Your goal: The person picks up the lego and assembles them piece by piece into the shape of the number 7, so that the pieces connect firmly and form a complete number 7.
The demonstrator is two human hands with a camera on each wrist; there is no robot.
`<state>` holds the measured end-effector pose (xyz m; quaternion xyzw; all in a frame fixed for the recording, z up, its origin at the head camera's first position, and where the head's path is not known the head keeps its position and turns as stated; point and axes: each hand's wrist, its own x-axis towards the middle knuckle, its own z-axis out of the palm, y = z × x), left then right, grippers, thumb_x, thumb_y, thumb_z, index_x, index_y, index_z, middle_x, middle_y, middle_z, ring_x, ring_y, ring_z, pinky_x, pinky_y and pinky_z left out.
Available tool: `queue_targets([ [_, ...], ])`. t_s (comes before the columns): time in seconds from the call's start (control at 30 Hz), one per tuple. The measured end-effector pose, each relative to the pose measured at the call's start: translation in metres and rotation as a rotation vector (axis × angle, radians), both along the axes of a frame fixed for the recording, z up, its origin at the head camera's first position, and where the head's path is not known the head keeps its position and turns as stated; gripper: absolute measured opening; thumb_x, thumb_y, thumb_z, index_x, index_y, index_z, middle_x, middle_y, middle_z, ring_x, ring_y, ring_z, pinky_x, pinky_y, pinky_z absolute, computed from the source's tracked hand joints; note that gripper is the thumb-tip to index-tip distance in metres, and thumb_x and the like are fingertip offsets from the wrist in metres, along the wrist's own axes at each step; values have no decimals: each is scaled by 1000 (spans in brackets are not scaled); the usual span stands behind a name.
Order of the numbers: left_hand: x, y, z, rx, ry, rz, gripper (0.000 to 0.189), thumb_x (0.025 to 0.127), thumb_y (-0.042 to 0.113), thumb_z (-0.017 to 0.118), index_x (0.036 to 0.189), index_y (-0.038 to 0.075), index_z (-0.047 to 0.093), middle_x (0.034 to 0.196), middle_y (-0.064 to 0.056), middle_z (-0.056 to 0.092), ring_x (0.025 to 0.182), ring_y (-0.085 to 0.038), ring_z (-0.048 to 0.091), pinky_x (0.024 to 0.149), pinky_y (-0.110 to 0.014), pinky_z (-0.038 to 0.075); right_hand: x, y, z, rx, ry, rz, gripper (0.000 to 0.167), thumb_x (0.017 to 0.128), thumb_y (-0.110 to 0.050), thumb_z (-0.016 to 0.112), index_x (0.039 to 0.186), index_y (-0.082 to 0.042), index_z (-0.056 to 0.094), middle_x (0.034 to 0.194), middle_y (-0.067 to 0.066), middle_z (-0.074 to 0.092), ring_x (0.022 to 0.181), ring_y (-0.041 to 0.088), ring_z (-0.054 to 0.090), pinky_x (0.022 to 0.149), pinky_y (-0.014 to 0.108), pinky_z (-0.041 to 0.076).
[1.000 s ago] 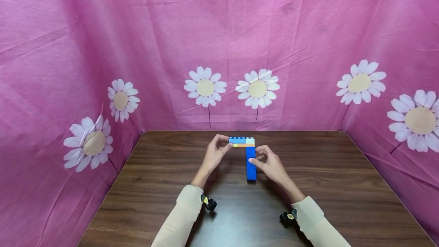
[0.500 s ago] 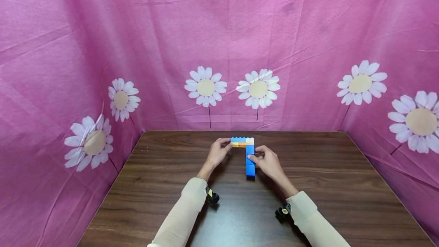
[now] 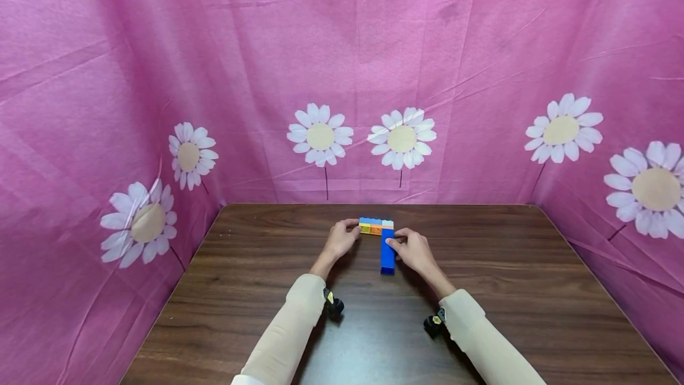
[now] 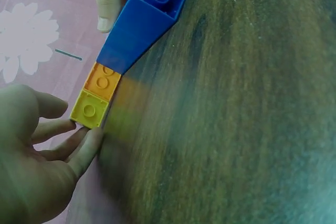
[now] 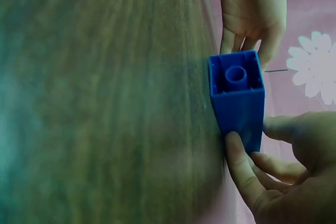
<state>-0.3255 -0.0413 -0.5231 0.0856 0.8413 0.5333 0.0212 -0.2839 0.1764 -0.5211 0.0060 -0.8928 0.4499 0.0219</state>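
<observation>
An L-shaped piece of joined toy building bricks is held between both hands near the table's far side. Its arm pointing toward me is a blue brick column (image 3: pixel 387 259), hollow at the near end. The crosswise arm has light blue bricks (image 3: pixel 370 221), a pale brick (image 3: pixel 388 224), a yellow brick (image 4: pixel 89 109) and an orange brick (image 4: pixel 102 83). My left hand (image 3: pixel 341 240) pinches the yellow end, thumb and fingers on opposite sides. My right hand (image 3: pixel 418 251) grips the blue column from the right, thumb on its upper face. Some fingertips are hidden behind the bricks.
A dark wooden table (image 3: pixel 240 290) lies under the hands. Pink cloth (image 3: pixel 342 46) with printed daisies hangs behind it and along both sides. Small black wrist cameras (image 3: pixel 335 308) are strapped at both cuffs.
The brick piece has shifted slightly left and tilted, and more of its yellow and orange faces shows. The right hand has moved a little left with it. Both hands keep their hold.
</observation>
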Motion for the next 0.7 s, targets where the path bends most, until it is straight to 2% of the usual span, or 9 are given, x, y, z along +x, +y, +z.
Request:
queue_targets([
  [0.17,1,-1,1,-37,9,8,36,105,11,62,137,-4,67,123,-22,75,103,-28,76,100,-44,59,-1,-1,-1,57,7,-16,44,102,-25,73,132,7,68,113,24,78,90,27,78,75,37,63],
  [0.27,1,-2,2,-22,1,7,35,106,11,62,137,-4,68,123,-21,75,106,-28,75,102,-44,59,-2,-1,-2,72,5,-22,47,101,-26,73,134,7,67,120,23,76,104,31,76,88,43,63],
  [0.47,0,-4,0,25,-29,-24,36,108,10,59,140,-3,65,133,-22,71,114,-32,75,102,-42,60,-1,-1,0,59,-6,-15,46,102,-23,73,135,7,65,123,24,74,110,35,73,97,49,61],
  [0.57,1,-5,0,39,-41,-32,37,109,11,57,143,-2,63,136,-22,69,115,-33,75,103,-42,60,0,0,1,59,3,-15,44,102,-22,72,134,7,65,121,23,74,107,33,74,94,46,63],
  [0.7,2,-13,4,69,-30,-31,36,109,8,57,142,-5,62,131,-25,70,112,-38,75,98,-42,62,2,5,2,18,35,-40,36,100,-18,74,128,5,69,110,19,77,85,25,76,72,34,64],
])
